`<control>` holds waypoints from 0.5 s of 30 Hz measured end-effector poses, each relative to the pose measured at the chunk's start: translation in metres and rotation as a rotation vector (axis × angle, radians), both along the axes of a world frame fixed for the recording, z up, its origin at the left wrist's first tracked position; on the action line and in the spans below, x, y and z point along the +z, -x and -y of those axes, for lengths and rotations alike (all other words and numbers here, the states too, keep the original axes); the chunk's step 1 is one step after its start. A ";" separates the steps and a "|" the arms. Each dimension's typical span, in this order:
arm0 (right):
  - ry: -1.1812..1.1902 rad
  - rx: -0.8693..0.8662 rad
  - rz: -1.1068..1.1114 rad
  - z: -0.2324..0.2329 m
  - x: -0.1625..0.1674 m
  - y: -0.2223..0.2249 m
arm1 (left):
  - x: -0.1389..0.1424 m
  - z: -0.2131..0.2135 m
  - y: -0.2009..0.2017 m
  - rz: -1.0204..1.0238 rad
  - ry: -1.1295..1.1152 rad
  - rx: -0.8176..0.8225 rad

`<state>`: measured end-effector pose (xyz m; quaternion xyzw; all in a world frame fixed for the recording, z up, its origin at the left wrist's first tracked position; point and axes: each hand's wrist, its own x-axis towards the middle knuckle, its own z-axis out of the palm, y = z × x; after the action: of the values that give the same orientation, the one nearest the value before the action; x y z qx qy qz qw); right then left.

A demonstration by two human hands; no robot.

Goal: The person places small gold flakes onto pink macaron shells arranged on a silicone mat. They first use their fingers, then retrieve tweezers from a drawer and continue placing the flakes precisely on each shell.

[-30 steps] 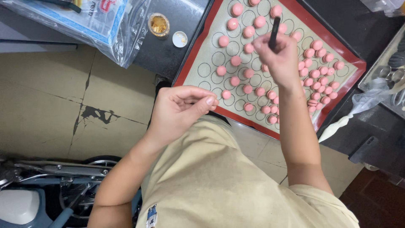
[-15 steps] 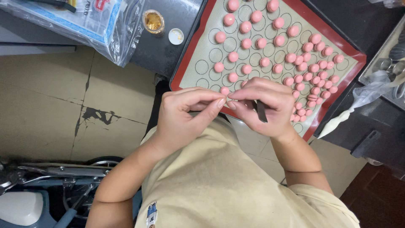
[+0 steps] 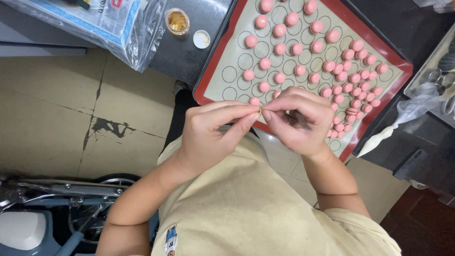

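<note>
Cracked tile floor (image 3: 57, 118) below a dark table (image 3: 189, 52), which carries a red-rimmed baking tray (image 3: 379, 52) of pink macaron shells (image 3: 279, 49). My left hand (image 3: 208, 137) and right hand (image 3: 296, 121) meet fingertip to fingertip at its near edge, both pinched on something too small to identify; the right also hides a dark tool, its direction hidden. I judge the shells light and fragile; take them by the sides.

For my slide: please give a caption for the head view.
Both hands meet fingertip to fingertip above a tray of pink shells.
</note>
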<state>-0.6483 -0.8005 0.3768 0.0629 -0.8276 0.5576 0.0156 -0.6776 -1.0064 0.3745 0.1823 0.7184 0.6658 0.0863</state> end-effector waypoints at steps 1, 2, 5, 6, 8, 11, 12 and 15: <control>0.047 -0.007 0.043 -0.001 -0.002 -0.001 | -0.001 -0.001 0.000 0.046 -0.023 0.001; 0.093 -0.013 0.085 -0.002 -0.004 -0.002 | -0.002 -0.001 0.000 0.090 -0.046 0.003; 0.268 -0.049 0.281 -0.012 -0.016 -0.004 | -0.009 0.000 0.000 0.188 -0.086 -0.015; 0.333 -0.064 0.358 -0.018 -0.022 -0.002 | -0.013 0.001 0.000 0.196 -0.095 -0.015; 0.313 -0.116 0.451 -0.035 -0.039 0.007 | -0.022 0.003 0.002 0.212 -0.114 -0.015; 0.158 -0.167 0.506 -0.067 -0.073 0.030 | -0.046 0.003 0.009 0.114 0.128 0.023; 0.085 -0.178 0.508 -0.075 -0.086 0.038 | -0.055 0.003 0.012 0.043 0.204 0.005; -0.178 -0.163 0.558 -0.089 -0.119 0.051 | -0.086 0.002 0.015 -0.150 0.396 -0.061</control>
<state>-0.6989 -0.7119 0.2579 -0.1583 -0.8479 0.4753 -0.1732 -0.6924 -1.0079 0.2887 0.2324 0.8337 0.4933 0.0871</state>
